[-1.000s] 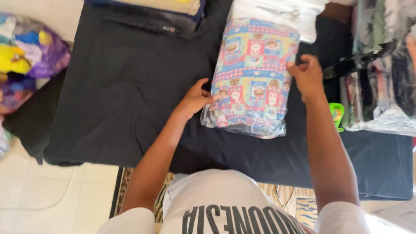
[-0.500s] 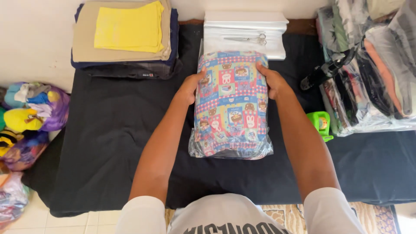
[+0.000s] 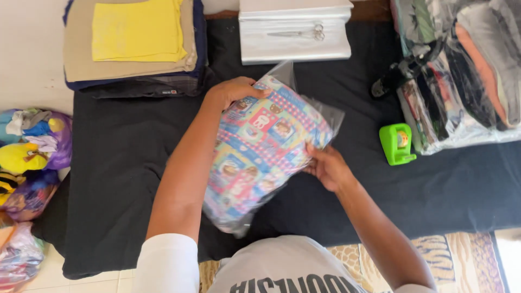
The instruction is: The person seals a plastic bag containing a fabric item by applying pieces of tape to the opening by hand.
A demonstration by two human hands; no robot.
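Note:
A folded, colourfully patterned cloth sealed in a clear plastic bag (image 3: 260, 152) is lifted and tilted over the black-covered table (image 3: 125, 179). My left hand (image 3: 234, 91) grips its far upper corner. My right hand (image 3: 325, 165) holds its right edge from below. The bag's loose open end (image 3: 309, 89) sticks out toward the far side.
A stack of folded cloths with a yellow one on top (image 3: 135, 40) lies at the far left. White plastic bags with scissors (image 3: 296, 33) sit at the far centre. A green tape dispenser (image 3: 397, 144) and bagged clothes (image 3: 461, 70) are at the right. Stuffed bags (image 3: 27, 157) lie on the floor.
The bagged cloth lay flat under both hands; now it is lifted off the table and turned at an angle, with my right hand moved to its lower right edge.

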